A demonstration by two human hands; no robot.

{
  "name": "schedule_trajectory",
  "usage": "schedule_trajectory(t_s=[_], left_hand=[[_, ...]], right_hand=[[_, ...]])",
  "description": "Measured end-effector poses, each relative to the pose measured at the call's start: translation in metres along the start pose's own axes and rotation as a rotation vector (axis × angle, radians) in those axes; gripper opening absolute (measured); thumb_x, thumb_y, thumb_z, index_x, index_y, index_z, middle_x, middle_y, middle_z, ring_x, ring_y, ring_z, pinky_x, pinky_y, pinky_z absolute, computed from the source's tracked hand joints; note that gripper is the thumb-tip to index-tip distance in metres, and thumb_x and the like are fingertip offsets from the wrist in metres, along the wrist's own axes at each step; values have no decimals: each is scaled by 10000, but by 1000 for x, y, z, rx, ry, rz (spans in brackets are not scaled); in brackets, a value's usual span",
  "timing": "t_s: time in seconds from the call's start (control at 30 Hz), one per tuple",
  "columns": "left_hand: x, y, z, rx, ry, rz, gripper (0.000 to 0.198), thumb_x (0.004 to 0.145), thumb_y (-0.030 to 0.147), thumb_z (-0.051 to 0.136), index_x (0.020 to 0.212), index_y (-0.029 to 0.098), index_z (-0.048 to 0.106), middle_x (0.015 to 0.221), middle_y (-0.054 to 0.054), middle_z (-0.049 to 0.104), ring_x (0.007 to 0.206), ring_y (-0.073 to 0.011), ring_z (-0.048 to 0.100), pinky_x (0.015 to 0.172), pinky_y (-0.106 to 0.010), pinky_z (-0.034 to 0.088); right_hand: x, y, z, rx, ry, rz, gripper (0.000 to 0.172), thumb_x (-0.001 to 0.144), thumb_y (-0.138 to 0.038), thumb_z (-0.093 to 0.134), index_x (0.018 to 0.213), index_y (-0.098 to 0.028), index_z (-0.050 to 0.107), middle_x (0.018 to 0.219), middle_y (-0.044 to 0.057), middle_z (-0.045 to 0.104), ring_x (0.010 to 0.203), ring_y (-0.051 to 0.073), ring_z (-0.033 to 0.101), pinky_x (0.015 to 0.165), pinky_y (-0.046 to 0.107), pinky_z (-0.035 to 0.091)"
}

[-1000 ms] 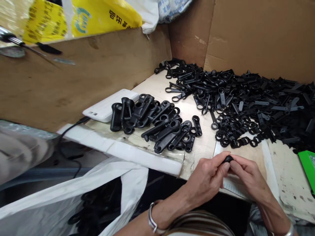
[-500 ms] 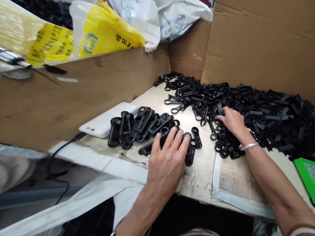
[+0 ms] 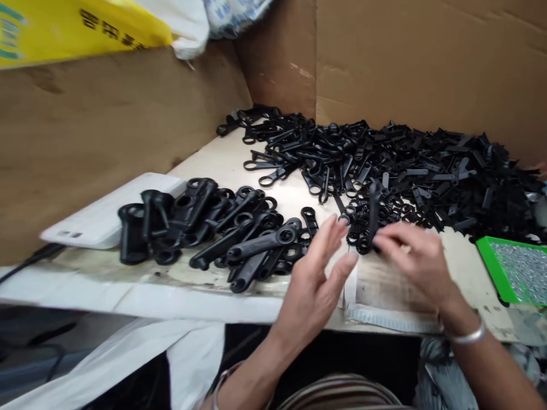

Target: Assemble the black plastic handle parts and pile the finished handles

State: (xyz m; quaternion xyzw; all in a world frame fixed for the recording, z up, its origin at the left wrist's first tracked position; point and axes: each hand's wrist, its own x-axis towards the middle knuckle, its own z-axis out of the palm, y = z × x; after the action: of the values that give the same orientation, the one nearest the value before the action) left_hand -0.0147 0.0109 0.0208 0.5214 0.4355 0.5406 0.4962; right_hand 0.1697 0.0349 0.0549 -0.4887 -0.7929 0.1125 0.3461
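Note:
My right hand (image 3: 412, 256) pinches the lower end of a black plastic lever (image 3: 374, 213), which stands upright and is a little blurred. To its left, my left hand (image 3: 318, 270) is raised with fingers and thumb apart, holding nothing. Beside my left hand lies a cluster of black levers with ring-shaped ends (image 3: 256, 245) on the table. Behind my right hand spreads a large heap of black plastic parts (image 3: 410, 165), with small black rings (image 3: 363, 245) along its front edge.
A white box-like device (image 3: 111, 210) with a black cable lies at the left. At the right is a green tray (image 3: 496, 273) of tiny shiny metal pieces. Cardboard walls (image 3: 427, 62) close off the back and left. A yellow and white bag (image 3: 85, 28) hangs over the left wall.
My left hand has lifted off the lever cluster and moved right, opening. My right hand has come back from the heap with a lever. The view has turned rightward.

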Motion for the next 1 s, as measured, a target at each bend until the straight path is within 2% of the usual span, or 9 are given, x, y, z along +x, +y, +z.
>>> schedule_trajectory(t_s=[0.07, 0.13, 0.3, 0.4, 0.5, 0.67, 0.83, 0.9, 1.0], left_hand=[[-2, -8, 21, -235, -88, -169, 548, 880, 372, 631, 1368, 184, 467, 1346, -125, 615, 1219, -252, 607, 1029, -369, 496], [-4, -16, 35, -337, -118, -277, 479, 875, 377, 630, 1283, 151, 520, 1201, -131, 688, 1075, -239, 681, 944, -360, 542], [-8, -19, 39, -337, -186, -356, 406, 840, 369, 662, 1168, 137, 604, 1160, -142, 679, 862, -207, 702, 695, -292, 569], [-12, -16, 38, -371, -233, -441, 418, 805, 354, 697, 1159, 146, 620, 1255, -159, 627, 905, -228, 694, 612, -256, 543], [-14, -16, 38, -413, -246, -524, 439, 770, 342, 733, 1156, 156, 635, 1275, -157, 615, 994, -268, 675, 635, -270, 548], [-16, -20, 37, -466, -224, -586, 397, 720, 326, 790, 1070, 161, 702, 1231, -145, 651, 1127, -310, 621, 760, -313, 539], [-13, -22, 39, -566, -211, -642, 354, 665, 264, 842, 983, 161, 725, 1163, -118, 679, 1115, -298, 633, 812, -317, 528], [-13, -23, 40, -591, -208, -647, 340, 657, 245, 849, 960, 154, 724, 1143, -110, 678, 1117, -293, 632, 810, -303, 527], [-14, -23, 41, -614, -220, -640, 312, 653, 243, 848, 924, 151, 723, 1090, -92, 674, 1118, -287, 630, 808, -292, 527]], right_hand=[[-33, -16, 9, 72, -98, -129, 165, 944, -173, 535, 919, -203, 695, 847, 39, 734, 798, 164, 698, 773, 298, 581], [-53, -13, 13, 128, -191, -128, 164, 945, -166, 532, 958, -204, 691, 889, 38, 738, 849, 173, 702, 823, 303, 581], [-62, 51, -11, -197, -12, 228, 190, 951, -232, 511, 995, -183, 689, 977, 80, 725, 881, 210, 686, 840, 372, 557], [-54, 85, -19, -384, -76, 270, 238, 933, -240, 518, 1116, -166, 649, 1102, 129, 666, 977, 265, 649, 853, 424, 527], [-48, 101, -19, -310, -107, 280, 193, 911, -228, 524, 1050, -184, 650, 1092, 119, 640, 1005, 265, 620, 858, 413, 508], [-52, 100, -27, -151, -65, 343, 188, 913, -320, 527, 923, -170, 640, 886, 81, 667, 824, 204, 644, 780, 367, 528], [-60, 82, -31, 358, -323, 600, 369, 854, -480, 602, 955, -128, 641, 684, 27, 664, 568, 142, 636, 574, 286, 549], [-62, 78, -31, 311, -332, 610, 350, 873, -433, 584, 1045, -134, 647, 704, 30, 676, 564, 142, 639, 572, 285, 550], [-63, 76, -32, -33, -278, 396, 270, 930, -285, 493, 1108, -190, 673, 898, 69, 712, 732, 170, 677, 692, 320, 559]])
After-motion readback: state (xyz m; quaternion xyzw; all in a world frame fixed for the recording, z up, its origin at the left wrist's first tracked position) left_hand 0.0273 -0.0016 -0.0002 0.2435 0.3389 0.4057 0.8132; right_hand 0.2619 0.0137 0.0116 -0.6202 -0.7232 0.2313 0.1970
